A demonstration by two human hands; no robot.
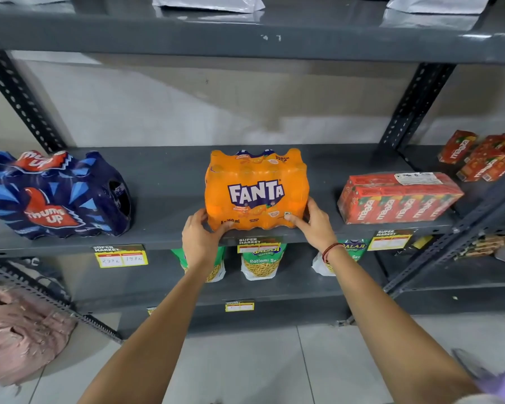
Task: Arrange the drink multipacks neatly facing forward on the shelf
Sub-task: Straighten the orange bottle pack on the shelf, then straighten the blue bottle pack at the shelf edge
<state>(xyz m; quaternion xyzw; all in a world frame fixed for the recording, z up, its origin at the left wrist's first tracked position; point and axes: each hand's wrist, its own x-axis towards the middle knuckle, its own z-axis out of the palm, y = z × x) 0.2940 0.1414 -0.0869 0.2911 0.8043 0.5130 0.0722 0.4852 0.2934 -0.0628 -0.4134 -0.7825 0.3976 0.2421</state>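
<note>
An orange Fanta multipack (256, 190) stands at the front middle of the grey shelf (169, 182), its logo facing me. My left hand (200, 237) grips its lower left corner and my right hand (314, 223) grips its lower right corner, thumbs on the front face. A dark blue Thums Up multipack (56, 196) sits at the shelf's left, turned slightly sideways. A red Maaza carton multipack (400, 198) lies at the right, angled with its long side running back and right.
More red Maaza cartons (490, 158) lie on the neighbouring shelf at far right. Green snack bags (261, 262) stand on the shelf below. Yellow price tags (121, 256) hang from the shelf edge. A pink bundle (18, 333) lies on the floor at left.
</note>
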